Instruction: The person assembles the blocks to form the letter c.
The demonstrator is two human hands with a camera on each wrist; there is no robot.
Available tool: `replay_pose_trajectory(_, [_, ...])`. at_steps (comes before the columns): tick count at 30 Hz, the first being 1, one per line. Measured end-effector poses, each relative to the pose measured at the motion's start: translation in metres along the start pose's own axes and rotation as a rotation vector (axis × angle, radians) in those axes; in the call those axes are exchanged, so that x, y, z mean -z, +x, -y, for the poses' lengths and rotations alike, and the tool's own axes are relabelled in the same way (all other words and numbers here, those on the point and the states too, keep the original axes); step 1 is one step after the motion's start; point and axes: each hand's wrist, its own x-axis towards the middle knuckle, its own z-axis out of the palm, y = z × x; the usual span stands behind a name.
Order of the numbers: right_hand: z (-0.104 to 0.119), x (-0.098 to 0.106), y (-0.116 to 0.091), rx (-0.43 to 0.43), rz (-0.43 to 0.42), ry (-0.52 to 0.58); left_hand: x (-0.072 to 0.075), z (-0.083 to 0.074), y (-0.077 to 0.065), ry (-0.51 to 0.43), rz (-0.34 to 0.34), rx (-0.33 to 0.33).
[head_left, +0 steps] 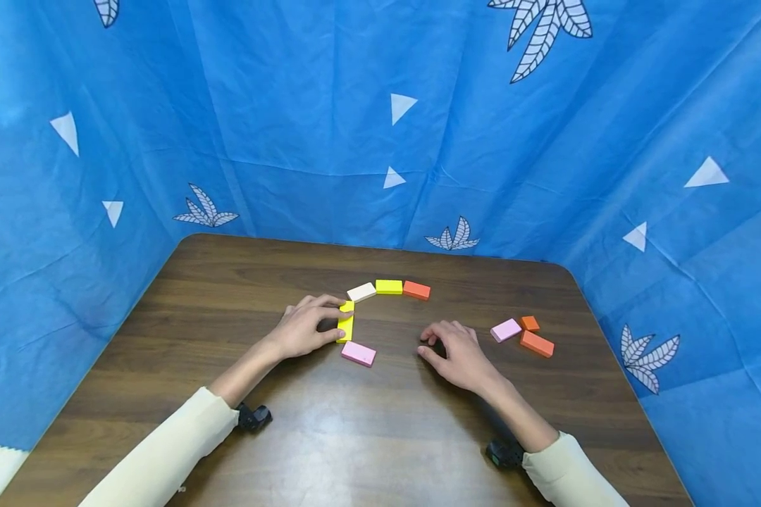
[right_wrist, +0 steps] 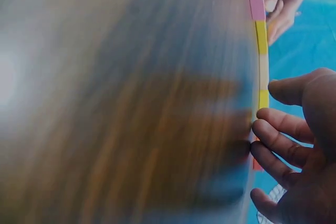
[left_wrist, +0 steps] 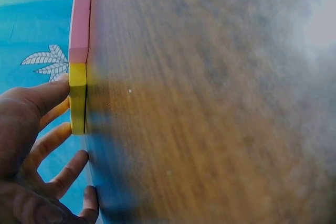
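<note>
My left hand [head_left: 304, 327] pinches a yellow block [head_left: 346, 326] lying flat on the table, thumb at its near end and fingertips at its far end. Just off that near end, a pink block [head_left: 359, 353] lies at a slant. From the far end, a cream block [head_left: 361, 292], another yellow block [head_left: 389, 286] and a red-orange block [head_left: 416, 290] curve away to the right. My right hand [head_left: 458, 355] hovers low over the table with loosely bent fingers, holding nothing. In the left wrist view, the thumb and fingers meet the held yellow block [left_wrist: 77, 108].
Right of my right hand lie a second pink block [head_left: 505, 330], a small orange block [head_left: 529, 323] and a longer red-orange block [head_left: 537, 344]. The brown wooden table [head_left: 330, 436] is bordered by a blue patterned curtain [head_left: 292, 127] behind and at both sides.
</note>
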Motion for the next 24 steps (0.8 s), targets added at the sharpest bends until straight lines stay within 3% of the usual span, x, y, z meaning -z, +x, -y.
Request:
replay_pose_trajectory(9, [-0.028,0.016,-0.014,-0.002,-0.053,-0.017,0.0,0.001,-0.002,0.004,0.0,0.002])
replay_pose_trajectory(16, [-0.061,0.039,-0.025,-0.08,-0.119,-0.016,0.0,0.0,-0.002,-0.005,0.001,-0.003])
replay_pose_trajectory(24, [-0.094,0.06,-0.035,-0.133,-0.102,0.063,0.002,-0.002,-0.002,0.002,0.005,0.005])
